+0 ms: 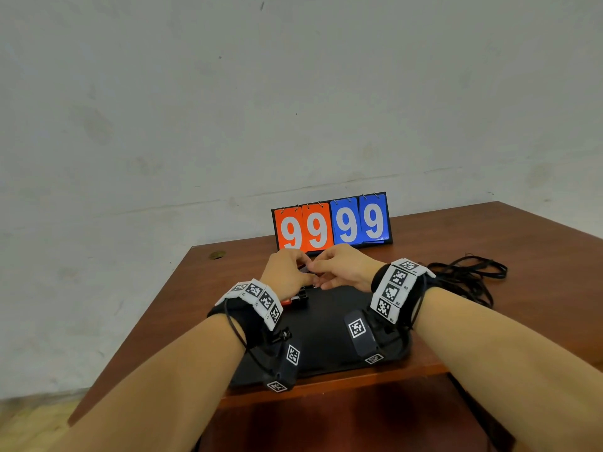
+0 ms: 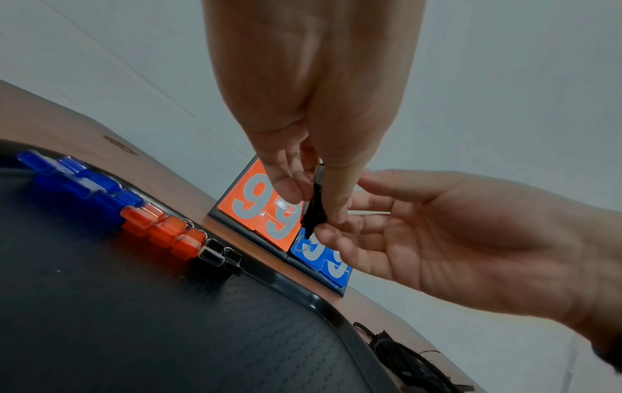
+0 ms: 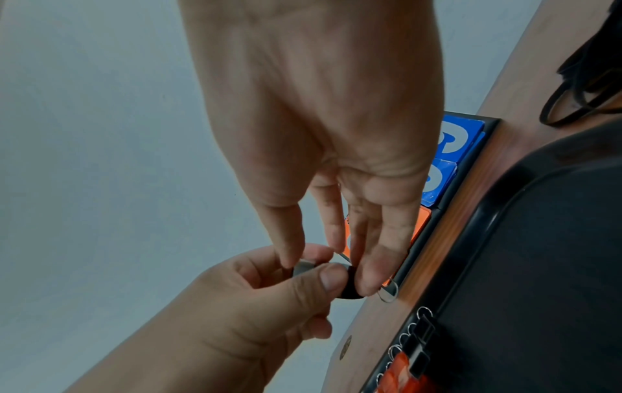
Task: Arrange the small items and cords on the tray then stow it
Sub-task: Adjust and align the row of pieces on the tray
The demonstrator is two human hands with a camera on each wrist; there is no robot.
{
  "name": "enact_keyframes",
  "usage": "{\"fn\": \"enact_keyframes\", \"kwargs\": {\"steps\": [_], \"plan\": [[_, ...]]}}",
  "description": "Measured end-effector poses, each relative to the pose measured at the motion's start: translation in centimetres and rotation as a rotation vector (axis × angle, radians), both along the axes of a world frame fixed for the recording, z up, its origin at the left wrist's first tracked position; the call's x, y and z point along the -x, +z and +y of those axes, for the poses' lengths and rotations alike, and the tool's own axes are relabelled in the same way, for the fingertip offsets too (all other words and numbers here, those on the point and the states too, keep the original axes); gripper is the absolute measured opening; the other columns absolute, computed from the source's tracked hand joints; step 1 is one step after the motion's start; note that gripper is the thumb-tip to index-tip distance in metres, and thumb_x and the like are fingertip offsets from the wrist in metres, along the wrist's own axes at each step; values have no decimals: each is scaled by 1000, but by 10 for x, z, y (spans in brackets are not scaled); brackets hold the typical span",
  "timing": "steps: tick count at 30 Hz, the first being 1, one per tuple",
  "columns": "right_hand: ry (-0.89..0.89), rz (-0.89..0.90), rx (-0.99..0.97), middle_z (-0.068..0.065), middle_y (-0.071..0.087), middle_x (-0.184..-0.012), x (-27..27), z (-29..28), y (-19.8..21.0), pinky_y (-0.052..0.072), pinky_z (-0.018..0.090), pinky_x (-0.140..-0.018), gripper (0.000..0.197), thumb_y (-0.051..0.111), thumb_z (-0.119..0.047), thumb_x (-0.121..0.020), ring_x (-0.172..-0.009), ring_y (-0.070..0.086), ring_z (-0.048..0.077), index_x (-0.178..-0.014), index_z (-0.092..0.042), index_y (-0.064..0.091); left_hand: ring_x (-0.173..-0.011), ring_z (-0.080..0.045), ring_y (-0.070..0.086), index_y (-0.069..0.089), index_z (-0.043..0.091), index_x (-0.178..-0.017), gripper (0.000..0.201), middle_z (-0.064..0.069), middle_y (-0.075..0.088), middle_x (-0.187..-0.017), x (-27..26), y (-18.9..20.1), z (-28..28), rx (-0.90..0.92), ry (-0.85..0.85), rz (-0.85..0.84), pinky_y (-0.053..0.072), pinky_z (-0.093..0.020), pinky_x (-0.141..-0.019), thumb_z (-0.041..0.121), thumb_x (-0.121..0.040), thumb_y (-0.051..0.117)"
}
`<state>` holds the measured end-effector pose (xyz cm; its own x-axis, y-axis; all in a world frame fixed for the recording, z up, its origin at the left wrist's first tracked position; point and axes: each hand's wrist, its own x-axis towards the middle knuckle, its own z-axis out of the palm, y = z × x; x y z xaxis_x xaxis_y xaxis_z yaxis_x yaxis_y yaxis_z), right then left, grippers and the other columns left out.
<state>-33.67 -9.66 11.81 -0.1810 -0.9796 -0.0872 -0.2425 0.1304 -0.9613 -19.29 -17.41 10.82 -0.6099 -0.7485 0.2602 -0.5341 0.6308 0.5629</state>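
Note:
A small black binder clip with a silver handle hangs above the far rim of the black tray. My left hand pinches it between thumb and fingers. The fingertips of my right hand pinch the same black binder clip from the other side. Blue clips, orange clips and a black clip stand in a row along the tray's far rim. A tangle of black cords lies on the table to the right of the tray.
A flip scoreboard reading 9999 stands just behind the hands at the back of the brown table. A wall rises behind it. The tray's near edge overhangs the table front. The table's left edge is close to the tray.

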Motion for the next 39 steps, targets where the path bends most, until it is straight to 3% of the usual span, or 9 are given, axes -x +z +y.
{"fn": "enact_keyframes", "kwargs": {"steps": [3,8,12,17,23,28,32,35,39], "plan": [[18,-45,-16,19,72,-99,0,-1,-2,60,34,-81,27,69,-20,-90,-86,71,24,-108,-1,67,-83,-9,63,69,16,-101,28,5,68,-91,3,2,5,5,-37,-1,47,-18,-71,17,-76,82],[53,-92,-28,21,70,-102,3,-2,-4,58,40,-89,27,68,-16,-90,-94,70,29,-110,3,67,-84,-13,68,67,15,-103,33,1,71,-92,6,3,8,-11,-74,-34,57,-29,-82,9,-74,82],[79,-201,-61,18,72,-110,7,0,-4,57,38,-90,27,67,-15,-91,-103,70,28,-113,0,68,-79,-12,65,67,17,-95,27,4,68,-86,4,3,5,-21,-76,-37,53,-24,-74,12,-74,83],[70,-210,-91,18,73,-108,9,-3,-4,57,39,-91,27,66,-13,-92,-102,71,28,-115,0,66,-75,-10,61,72,13,-95,22,3,67,-86,2,3,3,22,-93,-42,44,-16,-66,12,-76,82],[75,-181,-89,16,73,-107,13,-17,-8,56,39,-92,27,67,-11,-90,-100,72,27,-115,-3,65,-92,-11,66,68,16,-107,24,4,68,-100,-8,-1,-11,-34,-94,-3,54,-25,-87,5,-86,70],[6,124,-59,11,72,-103,15,-33,-15,60,32,-82,24,72,-14,-86,-94,72,20,-109,-8,67,-97,-8,64,68,20,-112,23,6,65,-110,-30,-6,-37,-74,9,-64,47,-17,-78,10,-92,62],[-6,398,-33,5,70,-101,12,-49,-27,59,23,-73,24,75,-16,-84,-91,69,15,-107,-10,69,-103,-11,63,68,20,-110,20,3,67,-112,-49,-15,-53,-137,60,-158,49,-26,-92,12,-94,59],[8,528,0,0,70,-100,10,-59,-34,58,27,-80,25,76,-18,-83,-90,68,14,-107,-13,71,-104,-13,63,69,22,-108,21,4,68,-110,-58,-23,-61,-167,88,-195,50,-30,-96,12,-92,60],[-26,678,53,-4,68,-101,8,-72,-38,48,25,-88,25,80,-20,-80,-97,63,12,-104,-16,73,-107,-14,61,68,24,-108,20,6,66,-110,-66,-28,-67,-200,104,-215,48,-30,-96,15,-90,63]]}}
